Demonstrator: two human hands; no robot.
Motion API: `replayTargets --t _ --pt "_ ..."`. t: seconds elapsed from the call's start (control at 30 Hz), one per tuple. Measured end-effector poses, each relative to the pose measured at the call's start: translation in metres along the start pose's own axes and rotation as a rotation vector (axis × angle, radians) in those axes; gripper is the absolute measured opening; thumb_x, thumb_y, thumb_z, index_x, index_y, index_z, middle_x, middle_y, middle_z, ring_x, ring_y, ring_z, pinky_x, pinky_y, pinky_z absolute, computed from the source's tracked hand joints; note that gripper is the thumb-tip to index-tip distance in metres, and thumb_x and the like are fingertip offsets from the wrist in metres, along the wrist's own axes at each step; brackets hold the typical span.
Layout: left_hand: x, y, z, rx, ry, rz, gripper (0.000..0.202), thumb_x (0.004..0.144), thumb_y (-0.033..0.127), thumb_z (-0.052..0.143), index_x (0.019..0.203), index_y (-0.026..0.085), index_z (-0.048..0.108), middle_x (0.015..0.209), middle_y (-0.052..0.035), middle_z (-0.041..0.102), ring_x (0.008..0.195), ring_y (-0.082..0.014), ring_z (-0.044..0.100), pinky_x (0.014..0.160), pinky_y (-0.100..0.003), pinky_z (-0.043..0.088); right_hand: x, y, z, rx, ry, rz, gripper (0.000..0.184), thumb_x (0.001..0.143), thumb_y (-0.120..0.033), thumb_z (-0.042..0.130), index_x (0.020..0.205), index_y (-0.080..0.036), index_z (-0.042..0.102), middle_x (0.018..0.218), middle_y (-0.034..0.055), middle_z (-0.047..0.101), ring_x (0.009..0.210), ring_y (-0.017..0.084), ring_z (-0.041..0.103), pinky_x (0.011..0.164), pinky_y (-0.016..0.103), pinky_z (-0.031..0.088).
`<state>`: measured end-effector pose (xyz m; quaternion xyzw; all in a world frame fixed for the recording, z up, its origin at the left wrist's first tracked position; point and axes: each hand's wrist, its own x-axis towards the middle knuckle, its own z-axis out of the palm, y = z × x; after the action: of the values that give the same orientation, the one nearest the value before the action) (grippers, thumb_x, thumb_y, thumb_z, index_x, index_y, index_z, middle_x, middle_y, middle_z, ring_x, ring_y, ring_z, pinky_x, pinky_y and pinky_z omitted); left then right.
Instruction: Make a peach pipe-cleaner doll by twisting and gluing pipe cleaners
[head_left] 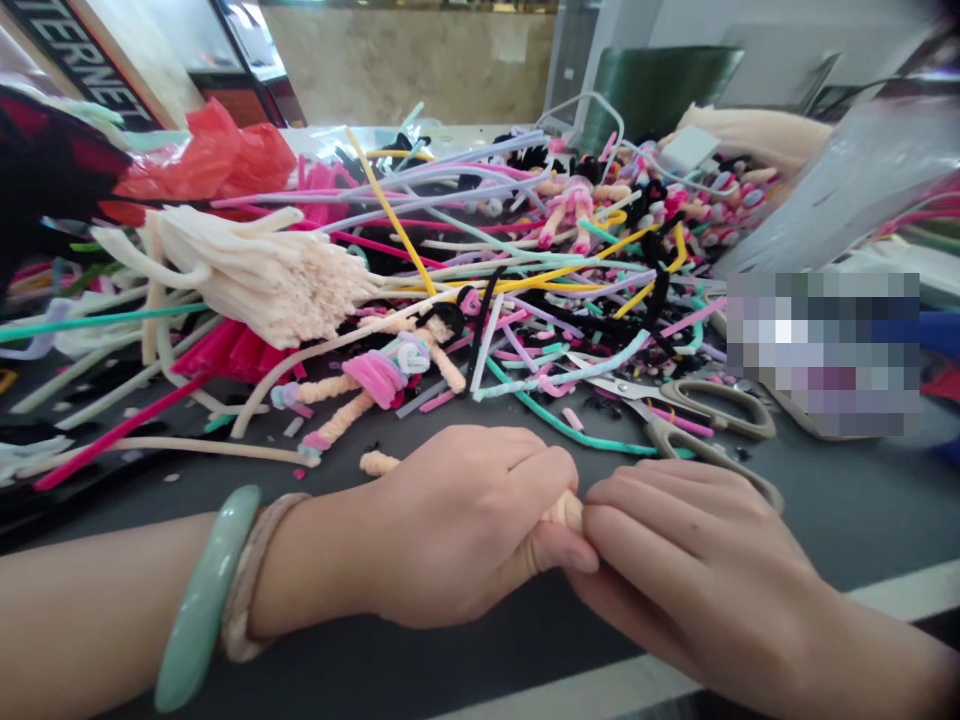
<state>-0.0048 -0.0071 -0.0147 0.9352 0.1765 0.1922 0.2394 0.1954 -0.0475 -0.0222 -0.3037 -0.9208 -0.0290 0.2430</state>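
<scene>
My left hand (457, 525), wearing a pale green bangle, and my right hand (675, 560) meet over the grey table and both pinch a peach pipe cleaner (564, 511). Its other end pokes out beyond my left hand. A finished pipe-cleaner doll (375, 370) in pink and peach lies just past my left hand. Steel scissors (675, 410) with beige handles lie just beyond my right hand, untouched. Behind them spreads a tangled heap of multicoloured pipe cleaners (480, 260), with a thick peach bundle (247, 270) at its left.
More dolls (574, 205) lie in the heap's far side. A red plastic bag (217, 155) sits back left, a transparent plastic sheet (847, 190) right. Another person's forearm (750, 135) reaches in at the far right. A pixelated patch (821, 355) hides part of the right side.
</scene>
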Motion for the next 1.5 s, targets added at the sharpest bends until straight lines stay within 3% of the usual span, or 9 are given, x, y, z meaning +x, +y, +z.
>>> replayTargets --t 0.17,0.4,0.77,1.13,1.5 --pt "0.0013 0.0004 -0.0009 0.002 0.009 0.021 0.041 0.1 0.039 0.029 0.079 0.015 0.054 0.075 -0.0054 0.062 0.075 -0.0177 0.059 0.082 -0.032 0.05 0.0001 0.0002 0.0001 0.023 -0.017 0.006 0.027 0.091 -0.018 0.052 0.064 -0.019 0.056 0.056 -0.0031 0.054 0.051 0.012 0.047 0.05 0.031 0.03" --pt "0.001 0.0007 -0.0022 -0.027 -0.02 -0.046 0.029 0.089 0.042 0.054 0.08 0.014 0.057 0.076 -0.0059 0.064 0.081 -0.0202 0.062 0.083 -0.032 0.05 -0.0004 0.002 -0.0012 0.0 -0.044 -0.003 0.03 0.096 -0.027 0.044 0.069 -0.02 0.054 0.06 -0.0025 0.057 0.053 0.014 0.05 0.051 0.032 0.03" --pt "0.0011 0.0011 -0.0011 0.014 -0.018 -0.038 0.012 0.084 0.024 0.051 0.074 0.016 0.053 0.068 -0.0029 0.06 0.071 -0.0176 0.06 0.085 -0.033 0.05 0.0025 -0.0003 -0.0011 -0.013 -0.051 0.011 0.032 0.093 -0.019 0.047 0.062 -0.02 0.054 0.056 -0.0025 0.054 0.051 0.013 0.049 0.051 0.031 0.031" --pt "0.001 0.0009 -0.0022 0.041 -0.041 -0.043 0.011 0.083 0.023 0.049 0.074 0.017 0.051 0.073 -0.0051 0.062 0.08 -0.0209 0.062 0.083 -0.033 0.051 0.0019 -0.0021 -0.0008 -0.011 -0.029 0.016 0.034 0.092 -0.017 0.047 0.059 -0.019 0.054 0.054 -0.0025 0.053 0.049 0.012 0.048 0.05 0.029 0.034" --pt "0.0032 0.0011 0.0004 -0.029 0.008 0.006 0.02 0.083 0.031 0.054 0.069 0.017 0.052 0.06 0.0007 0.051 0.06 -0.0142 0.048 0.077 -0.031 0.049 0.0038 0.0005 -0.0011 0.04 -0.053 0.015 0.032 0.092 -0.019 0.048 0.061 -0.018 0.056 0.056 -0.0014 0.053 0.05 0.013 0.045 0.049 0.03 0.032"
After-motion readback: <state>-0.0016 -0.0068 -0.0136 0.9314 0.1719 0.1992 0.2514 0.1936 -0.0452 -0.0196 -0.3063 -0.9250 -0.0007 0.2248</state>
